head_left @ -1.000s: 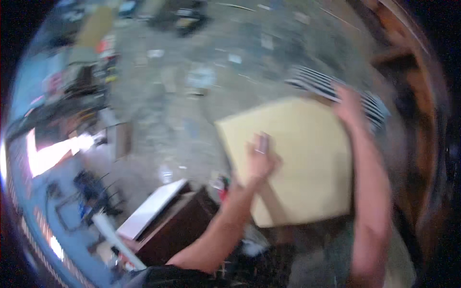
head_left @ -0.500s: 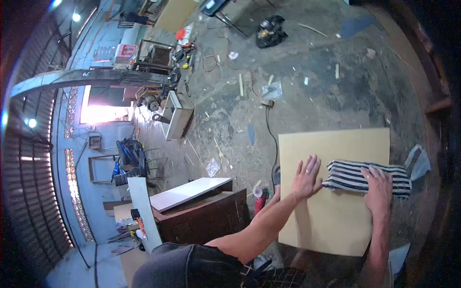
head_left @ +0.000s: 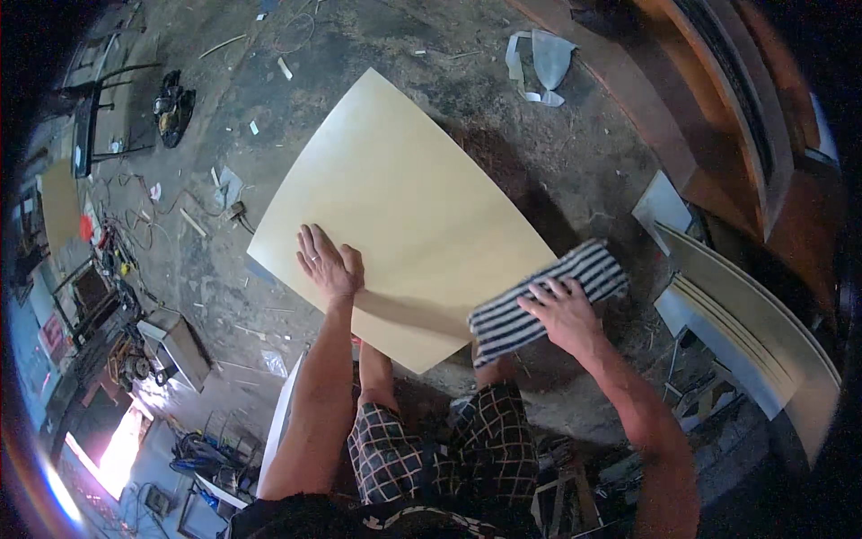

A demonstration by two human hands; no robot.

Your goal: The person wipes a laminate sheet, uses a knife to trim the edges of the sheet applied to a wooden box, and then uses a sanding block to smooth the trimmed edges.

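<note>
A pale tan rectangular board lies in front of me with one corner pointing toward my legs. My left hand rests flat on its left part, fingers stretched out, a ring on one finger. At the board's right edge is a folded black-and-white striped cloth, partly overhanging that edge. My right hand grips the cloth from above, fingers curled over its stripes. What supports the board from below is hidden.
Several thin panels lean together on the right, below brown wooden furniture. A clear plastic bag lies on the floor at the far right. On the left stand a white-topped box and a black bag, among scattered scraps.
My view has swung to the right, so the board appears turned and nearer the middle. My right hand and the striped cloth have moved to the board's right edge. My left hand stays flat.
</note>
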